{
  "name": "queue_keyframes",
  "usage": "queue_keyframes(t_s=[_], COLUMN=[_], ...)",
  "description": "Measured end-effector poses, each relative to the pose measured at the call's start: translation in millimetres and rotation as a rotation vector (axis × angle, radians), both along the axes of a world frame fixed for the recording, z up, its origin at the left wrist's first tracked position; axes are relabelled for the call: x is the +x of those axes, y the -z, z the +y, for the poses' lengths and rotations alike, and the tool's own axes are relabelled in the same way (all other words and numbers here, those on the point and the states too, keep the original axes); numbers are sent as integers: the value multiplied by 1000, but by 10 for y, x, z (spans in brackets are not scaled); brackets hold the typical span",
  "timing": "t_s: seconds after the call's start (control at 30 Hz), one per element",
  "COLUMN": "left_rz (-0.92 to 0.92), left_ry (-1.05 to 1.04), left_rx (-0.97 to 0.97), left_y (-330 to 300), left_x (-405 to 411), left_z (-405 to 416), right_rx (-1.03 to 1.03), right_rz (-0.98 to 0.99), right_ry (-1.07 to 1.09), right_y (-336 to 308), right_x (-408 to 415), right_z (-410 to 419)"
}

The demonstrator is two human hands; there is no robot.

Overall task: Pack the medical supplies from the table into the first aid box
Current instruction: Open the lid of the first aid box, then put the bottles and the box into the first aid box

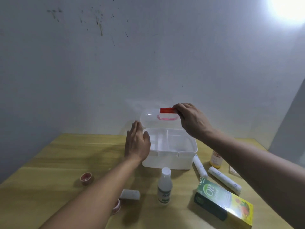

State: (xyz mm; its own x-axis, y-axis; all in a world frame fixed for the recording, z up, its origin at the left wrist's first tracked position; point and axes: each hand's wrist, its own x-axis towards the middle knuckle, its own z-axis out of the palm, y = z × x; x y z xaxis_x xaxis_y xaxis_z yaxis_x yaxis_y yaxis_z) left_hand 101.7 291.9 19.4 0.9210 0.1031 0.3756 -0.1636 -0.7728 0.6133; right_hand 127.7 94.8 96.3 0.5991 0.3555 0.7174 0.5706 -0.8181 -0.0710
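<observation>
The first aid box (pixel 168 156) sits open at the back middle of the wooden tabletop (pixel 49 162), its clear lid (pixel 148 116) tipped up toward the wall, and the white tray inside shows bare compartments. The right hand (pixel 191 119) is up at the lid's top edge, fingers pinched on the red latch (pixel 166 110). The left hand (pixel 137 142) is flat and released, fingers straight, pressed against the box's left side with the thumb over the rim. The supplies all lie outside the box: a white spray bottle (pixel 164 187) stands just in front, two rolled bandages (pixel 214 176) lie to the right, a green and yellow carton (pixel 224 204) is nearer the camera, and an orange bottle (pixel 215 160) peeks out behind the right forearm. Left of the spray bottle lie a small white tube (pixel 130 194) and a small red pot (pixel 86 178).
</observation>
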Motion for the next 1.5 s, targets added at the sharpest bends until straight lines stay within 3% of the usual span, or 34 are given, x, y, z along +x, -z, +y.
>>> queue_keyframes(t_s=[0.17, 0.3, 0.43, 0.53, 0.87, 1.03, 1.17, 1.5], left_rz=[280, 346, 364, 358, 329, 308, 339, 373], left_ry=[102, 116, 104, 112, 114, 144, 124, 133], left_rx=[320, 433, 442, 413, 525, 514, 558, 636], left_y=[49, 100, 87, 73, 10, -36, 43, 33], left_x=[148, 162, 153, 148, 239, 306, 315, 332], left_z=[-41, -70, -98, -104, -96, -142, -171, -203], right_rx=[144, 94, -103, -154, -127, -280, -243, -194], right_rz=[114, 188, 410, 443, 499, 702, 878, 593], right_ry=[72, 149, 251, 245, 262, 402, 479, 451], right_y=[-237, -245, -153, -136, -176, -151, 11, 64], right_x=[247, 451, 519, 489, 172, -83, -220, -341], right_z=[62, 118, 115, 103, -425, -812, -990, -1069])
